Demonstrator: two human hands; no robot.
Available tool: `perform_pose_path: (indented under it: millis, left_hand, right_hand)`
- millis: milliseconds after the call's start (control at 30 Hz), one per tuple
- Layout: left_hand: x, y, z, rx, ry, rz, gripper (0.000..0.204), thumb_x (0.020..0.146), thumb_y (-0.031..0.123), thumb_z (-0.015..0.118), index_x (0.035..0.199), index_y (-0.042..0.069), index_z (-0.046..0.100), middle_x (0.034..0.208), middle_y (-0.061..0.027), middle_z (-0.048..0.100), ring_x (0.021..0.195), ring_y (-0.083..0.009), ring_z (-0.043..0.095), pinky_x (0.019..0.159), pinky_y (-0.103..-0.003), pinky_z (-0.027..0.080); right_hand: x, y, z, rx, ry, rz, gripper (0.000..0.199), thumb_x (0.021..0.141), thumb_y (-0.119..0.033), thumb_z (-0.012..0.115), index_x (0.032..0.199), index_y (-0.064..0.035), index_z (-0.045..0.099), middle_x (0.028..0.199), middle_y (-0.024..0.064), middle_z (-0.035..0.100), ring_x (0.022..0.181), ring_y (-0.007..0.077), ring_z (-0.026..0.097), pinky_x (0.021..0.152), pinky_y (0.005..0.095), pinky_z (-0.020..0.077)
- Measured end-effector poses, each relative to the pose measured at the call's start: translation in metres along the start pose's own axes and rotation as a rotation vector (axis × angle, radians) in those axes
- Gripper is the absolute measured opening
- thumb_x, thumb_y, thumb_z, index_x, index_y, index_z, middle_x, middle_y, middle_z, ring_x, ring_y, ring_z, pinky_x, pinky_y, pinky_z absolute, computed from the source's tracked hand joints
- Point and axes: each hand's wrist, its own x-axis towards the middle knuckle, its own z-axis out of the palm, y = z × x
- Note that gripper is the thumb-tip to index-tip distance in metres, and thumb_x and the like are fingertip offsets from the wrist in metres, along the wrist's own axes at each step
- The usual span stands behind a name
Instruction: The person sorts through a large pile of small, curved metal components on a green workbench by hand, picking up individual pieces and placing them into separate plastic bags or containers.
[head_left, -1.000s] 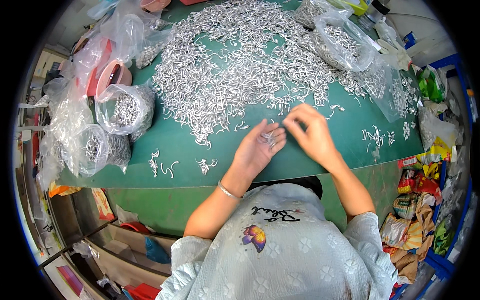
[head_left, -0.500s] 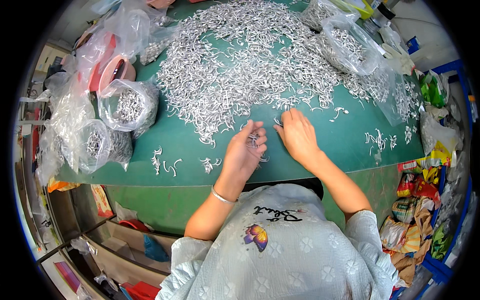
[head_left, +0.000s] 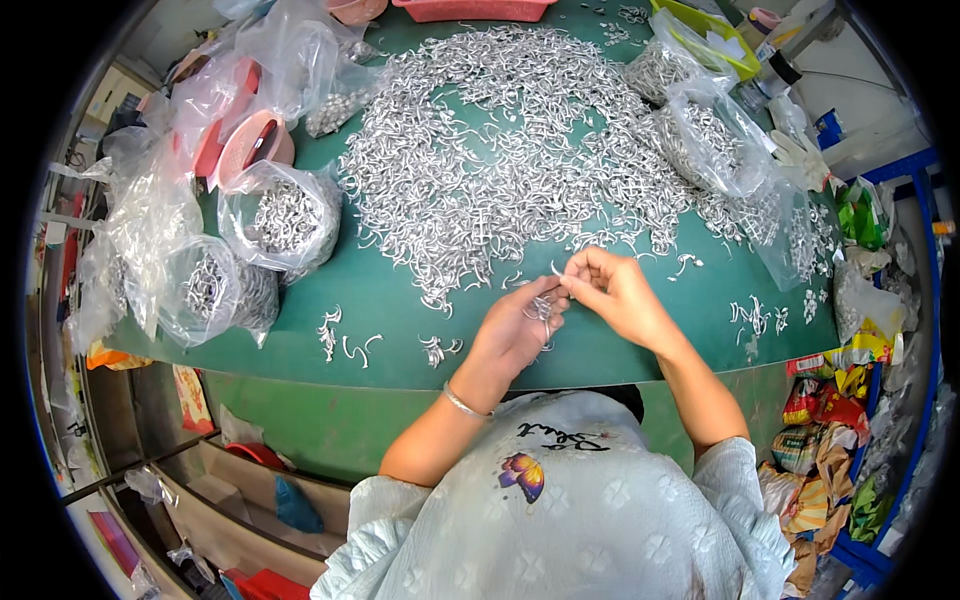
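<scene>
A wide heap of small curved silvery metal pieces [head_left: 450,190] covers the middle of the green table [head_left: 400,345]. Near the table's front edge, my left hand [head_left: 520,325] is turned palm up, its fingers curled round several of these pieces. My right hand [head_left: 615,290] meets it at the fingertips, thumb and forefinger pinching one curved metal piece [head_left: 557,270] whose end shows between the hands. Small groups of pieces [head_left: 435,350] lie apart from the heap, left of my left hand.
Clear plastic bags of metal parts [head_left: 285,220] stand at the left beside a pink basket [head_left: 255,150]. More filled bags [head_left: 715,140] lean at the right, near a yellow-green tray [head_left: 715,40]. A red tray [head_left: 475,8] sits at the far edge. Packets fill a blue rack [head_left: 880,530] on the right.
My right hand has come from the heap's near edge to my left hand, and their fingertips now meet. The view has shifted slightly, showing more of the far table.
</scene>
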Motion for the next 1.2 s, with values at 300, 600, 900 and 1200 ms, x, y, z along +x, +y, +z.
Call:
perform_pose_path:
  millis: [300, 600, 900, 1200]
  left_hand:
    - [-0.012, 0.018, 0.017, 0.154, 0.065, 0.091, 0.032, 0.098, 0.031, 0.057, 0.105, 0.001, 0.065, 0.09, -0.0055, 0.063, 0.078, -0.0125, 0.056, 0.061, -0.024, 0.046]
    - [-0.002, 0.034, 0.014, 0.182, -0.013, 0.151, 0.017, 0.09, 0.01, 0.067, 0.104, 0.0, 0.065, 0.093, -0.0049, 0.067, 0.078, -0.0075, 0.059, 0.06, -0.02, 0.044]
    - [0.005, 0.042, 0.014, 0.17, -0.015, 0.129, 0.01, 0.09, 0.007, 0.065, 0.098, 0.0, 0.065, 0.087, -0.0021, 0.063, 0.07, -0.006, 0.05, 0.058, -0.02, 0.04]
    - [-0.006, 0.057, 0.013, 0.226, 0.063, 0.183, 0.011, 0.089, 0.008, 0.067, 0.095, 0.0, 0.065, 0.08, -0.0004, 0.059, 0.067, -0.0055, 0.047, 0.056, -0.02, 0.039]
  right_hand:
    - [0.031, 0.007, -0.013, 0.034, -0.082, 0.058, 0.01, 0.091, -0.012, 0.066, 0.092, -0.0028, 0.064, 0.072, -0.0053, 0.059, 0.064, 0.0018, 0.049, 0.056, 0.0203, 0.0407]
    - [0.042, 0.0, 0.0, 0.018, -0.019, 0.001, 0.006, 0.09, -0.007, 0.066, 0.09, -0.0013, 0.066, 0.074, -0.0044, 0.061, 0.063, -0.0001, 0.046, 0.055, 0.0194, 0.0384]
    - [0.062, -0.001, -0.004, -0.032, -0.095, -0.018, 0.01, 0.09, -0.013, 0.068, 0.09, -0.0032, 0.065, 0.068, -0.0082, 0.051, 0.061, 0.0002, 0.04, 0.053, 0.0196, 0.0336]
    - [0.161, -0.022, -0.036, 0.092, 0.049, 0.102, 0.015, 0.09, -0.021, 0.068, 0.089, -0.0058, 0.066, 0.068, -0.0018, 0.059, 0.06, 0.0069, 0.052, 0.056, 0.0232, 0.0415]
